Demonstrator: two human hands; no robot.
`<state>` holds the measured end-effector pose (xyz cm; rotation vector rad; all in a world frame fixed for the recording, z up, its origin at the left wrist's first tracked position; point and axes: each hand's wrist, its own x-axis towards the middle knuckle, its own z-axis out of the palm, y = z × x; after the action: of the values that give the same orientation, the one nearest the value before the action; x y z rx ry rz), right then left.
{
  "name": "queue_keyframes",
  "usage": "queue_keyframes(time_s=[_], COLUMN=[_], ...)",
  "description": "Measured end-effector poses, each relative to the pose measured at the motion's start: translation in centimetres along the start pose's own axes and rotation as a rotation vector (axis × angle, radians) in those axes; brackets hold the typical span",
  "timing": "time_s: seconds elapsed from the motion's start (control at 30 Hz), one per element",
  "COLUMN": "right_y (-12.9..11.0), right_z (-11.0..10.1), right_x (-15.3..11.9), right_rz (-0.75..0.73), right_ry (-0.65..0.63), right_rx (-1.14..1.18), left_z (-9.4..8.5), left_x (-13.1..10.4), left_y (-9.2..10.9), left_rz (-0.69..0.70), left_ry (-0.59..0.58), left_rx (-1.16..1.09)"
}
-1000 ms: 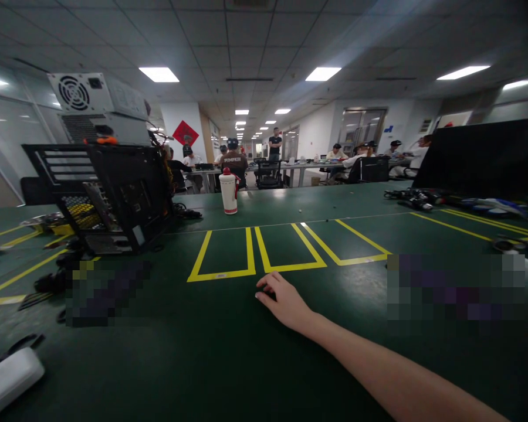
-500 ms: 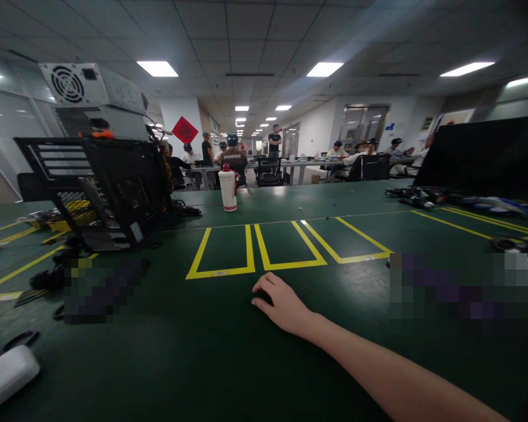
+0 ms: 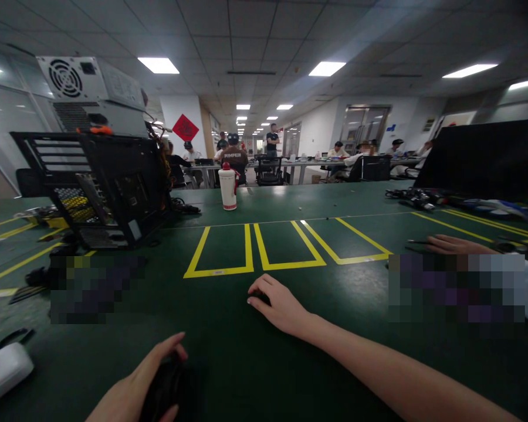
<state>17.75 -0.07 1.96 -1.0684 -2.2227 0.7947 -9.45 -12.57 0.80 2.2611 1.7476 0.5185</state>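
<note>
At the bottom left, my left hand is wrapped round a black computer mouse, its thumb and fingers on either side. Part of the mouse is covered by the hand and cut off by the frame edge. My right hand rests on the green table, just in front of the middle yellow tape outline. Its fingers curl loosely, with the thumb apart from them, and nothing shows in its grasp.
At left stands an open black computer case with a power supply on top. A white bottle is beyond the tape. Another person's hand with a thin dark tool is at right. A white object lies lower left.
My left hand has come into view at the bottom left with the mouse. Another person's hand and sleeve have appeared at right. My right hand has barely moved.
</note>
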Motion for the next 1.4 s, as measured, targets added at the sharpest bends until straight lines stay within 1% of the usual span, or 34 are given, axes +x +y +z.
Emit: queue_keyframes(time_s=[0.07, 0.13, 0.17, 0.2, 0.3, 0.4, 0.5, 0.67, 0.77, 0.87, 1.0, 1.1, 1.23, 1.4], right_y=[0.0, 0.0, 0.0, 0.0, 0.1, 0.4, 1.0, 1.7, 1.5, 1.2, 0.8, 0.8, 1.1, 1.4], right_z=[-0.1, -0.2, -0.3, -0.3, -0.5, -0.5, -0.4, -0.4, -0.5, -0.6, -0.8, -0.6, -0.3, -0.3], right_x=[0.1, 0.3, 0.3, 0.4, 0.5, 0.7, 1.1, 1.4, 1.3, 1.2, 1.1, 1.0, 1.1, 1.1], right_rz=[0.034, 0.061, 0.069, 0.074, 0.083, 0.119, 0.175, 0.206, 0.227, 0.242, 0.227, 0.199, 0.187, 0.217], right_ry=[0.021, 0.063, 0.087, 0.105, 0.099, 0.080, 0.088, 0.046, 0.032, 0.026, 0.022, 0.045, 0.088, 0.048], right_rx=[0.064, 0.132, 0.171, 0.214, 0.340, 0.388, 0.452, 0.577, 0.599, 0.594, 0.664, 0.709, 0.687, 0.711], left_z=[0.5, 1.1, 1.4, 1.7, 2.7, 3.5, 3.7, 3.8, 4.0, 4.2, 4.4, 4.5, 4.6, 4.1], left_x=[2.7, 5.9, 7.5, 9.1, 12.8, 14.8, 15.3, 15.1, 14.9, 14.8, 14.8, 14.7, 14.7, 14.1], left_y=[2.0, 3.9, 4.7, 5.4, 6.7, 7.2, 7.4, 7.3, 7.0, 6.8, 6.6, 6.5, 6.4, 6.5], left_rz=[0.005, 0.017, 0.052, 0.070, 0.091, 0.114, 0.125, 0.147, 0.170, 0.204, 0.260, 0.289, 0.330, 0.408], left_ry=[-0.010, -0.095, -0.132, -0.126, -0.108, -0.096, -0.092, -0.069, -0.035, 0.022, 0.074, 0.087, 0.096, 0.083], left_rx=[-0.040, -0.171, -0.213, -0.237, -0.246, -0.226, -0.217, -0.234, -0.213, -0.166, -0.129, -0.119, -0.104, -0.111])
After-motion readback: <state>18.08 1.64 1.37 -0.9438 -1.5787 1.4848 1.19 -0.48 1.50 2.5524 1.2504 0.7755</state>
